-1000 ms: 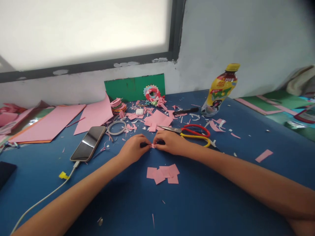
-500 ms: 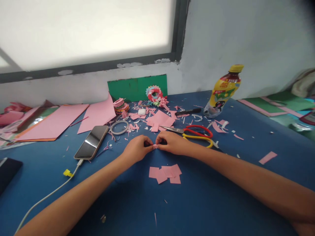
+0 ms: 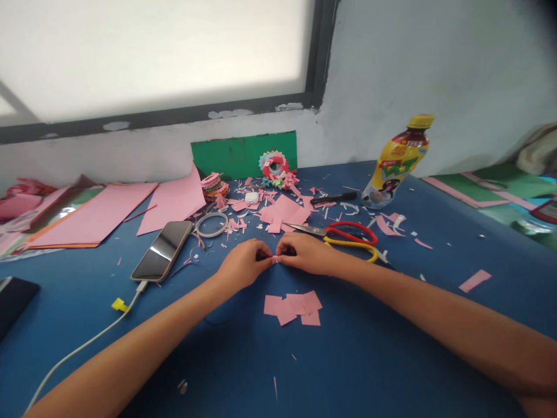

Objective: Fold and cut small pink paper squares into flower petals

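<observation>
From the head camera, your left hand [image 3: 241, 265] and right hand [image 3: 304, 253] meet fingertip to fingertip over the blue desk [image 3: 391, 348], just as they did a second ago. Both grips are closed on the same tiny pink paper piece [image 3: 274, 259], pinched between them just above the desk surface. Neither hand has moved off it; only the view has drifted slightly, so everything sits a little further right than before.

The loose pink squares [image 3: 293, 307] lie just in front of your hands, nearer you, unchanged. The red and yellow scissors [image 3: 348, 237] rest just beyond your right wrist, blades pointing left. The phone [image 3: 162, 251] lies to the left of your left hand, its cable [image 3: 82, 348] trailing toward you. The bottle [image 3: 395, 162] stands well apart at the back right.
</observation>
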{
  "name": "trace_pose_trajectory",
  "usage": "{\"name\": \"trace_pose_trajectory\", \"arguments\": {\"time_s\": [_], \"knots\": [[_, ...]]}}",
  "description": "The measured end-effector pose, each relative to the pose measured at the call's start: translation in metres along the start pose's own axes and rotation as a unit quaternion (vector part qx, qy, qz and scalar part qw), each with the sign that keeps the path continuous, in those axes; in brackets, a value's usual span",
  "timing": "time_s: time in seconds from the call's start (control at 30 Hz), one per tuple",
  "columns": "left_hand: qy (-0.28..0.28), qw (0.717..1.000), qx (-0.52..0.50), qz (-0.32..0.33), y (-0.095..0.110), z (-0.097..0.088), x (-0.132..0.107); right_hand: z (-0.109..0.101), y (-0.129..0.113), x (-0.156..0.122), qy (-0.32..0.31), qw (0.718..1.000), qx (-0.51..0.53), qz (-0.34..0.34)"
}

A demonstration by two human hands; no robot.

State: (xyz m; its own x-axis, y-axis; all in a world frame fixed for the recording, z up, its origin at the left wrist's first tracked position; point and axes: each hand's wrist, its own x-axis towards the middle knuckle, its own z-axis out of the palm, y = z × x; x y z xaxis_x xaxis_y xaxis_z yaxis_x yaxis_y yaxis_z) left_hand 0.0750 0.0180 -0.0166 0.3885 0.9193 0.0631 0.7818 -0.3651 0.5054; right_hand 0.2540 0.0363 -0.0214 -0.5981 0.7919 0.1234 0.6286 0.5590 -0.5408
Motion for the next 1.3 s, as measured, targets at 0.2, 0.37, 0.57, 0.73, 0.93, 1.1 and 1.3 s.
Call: {"name": "trace_pose_trajectory", "arguments": {"time_s": [0.2,0.37,0.57,0.73,0.93,1.1,1.3], "knots": [[0.004,0.998,0.018,0.052,-0.001,-0.001,0.000,0.001,-0.003,-0.002,0.006,0.999,-0.007,-0.039],[0.018,0.993,0.036,0.107,-0.007,-0.001,0.000,-0.001,-0.003,-0.003,0.012,0.999,0.002,-0.045],[0.046,0.995,-0.064,0.068,-0.004,-0.008,0.002,-0.009,-0.003,0.002,-0.024,0.963,0.251,0.096],[0.081,0.985,-0.148,0.034,0.003,-0.014,0.002,-0.011,-0.010,0.003,-0.014,0.902,0.399,0.162],[0.097,0.973,-0.210,0.012,0.011,-0.017,-0.001,-0.017,-0.018,-0.002,0.058,0.949,0.300,0.076],[0.107,0.977,-0.183,0.027,0.017,-0.019,-0.006,-0.017,-0.023,-0.009,0.136,0.980,0.140,-0.027],[0.153,0.977,-0.141,0.052,0.024,-0.019,-0.011,-0.012,-0.029,-0.014,0.164,0.980,0.095,-0.055]]}}
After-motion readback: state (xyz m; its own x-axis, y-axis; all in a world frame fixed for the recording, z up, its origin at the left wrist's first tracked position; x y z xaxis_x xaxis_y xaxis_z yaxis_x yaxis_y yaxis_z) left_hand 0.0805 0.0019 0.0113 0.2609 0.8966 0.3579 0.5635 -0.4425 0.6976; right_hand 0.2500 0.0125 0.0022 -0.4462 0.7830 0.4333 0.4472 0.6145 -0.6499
